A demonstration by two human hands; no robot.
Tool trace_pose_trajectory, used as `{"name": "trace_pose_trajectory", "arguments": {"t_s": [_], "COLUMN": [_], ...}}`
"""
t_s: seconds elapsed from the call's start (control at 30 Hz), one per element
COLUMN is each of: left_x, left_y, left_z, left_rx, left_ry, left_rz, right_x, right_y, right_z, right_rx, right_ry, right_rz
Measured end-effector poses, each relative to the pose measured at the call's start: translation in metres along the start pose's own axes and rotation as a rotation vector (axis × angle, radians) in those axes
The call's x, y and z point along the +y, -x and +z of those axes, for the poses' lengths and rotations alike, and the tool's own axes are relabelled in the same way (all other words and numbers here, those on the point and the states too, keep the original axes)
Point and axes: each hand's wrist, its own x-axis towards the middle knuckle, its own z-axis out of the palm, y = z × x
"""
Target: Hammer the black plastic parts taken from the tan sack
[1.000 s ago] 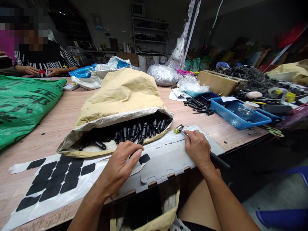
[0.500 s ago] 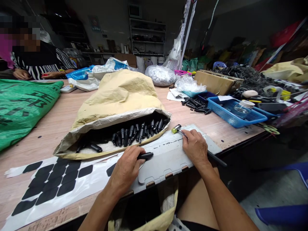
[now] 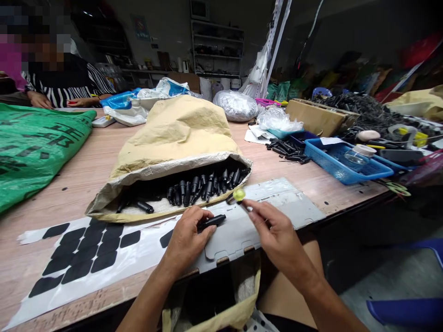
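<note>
My left hand (image 3: 189, 236) is closed around a black cylindrical part (image 3: 216, 221), lying over the grey board (image 3: 289, 199); its tip sticks out to the right. In my right hand (image 3: 277, 233) is a small hammer (image 3: 238, 195) with a yellow-green face, raised above the board and slightly blurred. The hammer head is a short way above and right of the black part, apart from it. Just behind, a tan woven sack (image 3: 176, 131) lies with its mouth toward me, showing many similar black parts (image 3: 194, 186).
White sheet with black rounded squares (image 3: 81, 249) at left; green sack (image 3: 38, 147) beyond it. Blue basket (image 3: 341, 168) holding a jar, scissors (image 3: 398, 188) and loose black parts (image 3: 285, 150) to the right. An open sack (image 3: 221, 323) hangs below the table edge. A co-worker in striped sleeves (image 3: 69, 87) sits across.
My right hand has raised the hammer and brought its head left, toward the black part. My left hand still holds that part. The whole view has shifted slightly.
</note>
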Motion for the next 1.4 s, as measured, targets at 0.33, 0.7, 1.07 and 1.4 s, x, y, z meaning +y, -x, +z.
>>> {"name": "trace_pose_trajectory", "arguments": {"t_s": [0.33,0.7,1.07,1.4], "left_x": [0.001,0.002,0.002,0.028], "left_y": [-0.002,-0.001,-0.001,0.032], "left_z": [0.002,0.000,-0.002,-0.009], "left_rx": [0.005,-0.009,-0.034,-0.130], "left_ry": [0.059,0.049,-0.044,-0.031], "left_rz": [-0.047,-0.076,-0.046,0.109], "right_x": [-0.018,-0.010,0.074,0.088], "right_y": [0.021,0.022,-0.030,-0.029], "right_z": [0.031,0.023,-0.020,-0.016], "right_rx": [-0.149,-0.084,0.150,0.163], "right_ry": [0.153,0.207,0.776,0.882], "right_rz": [-0.052,-0.043,0.210,0.150]}}
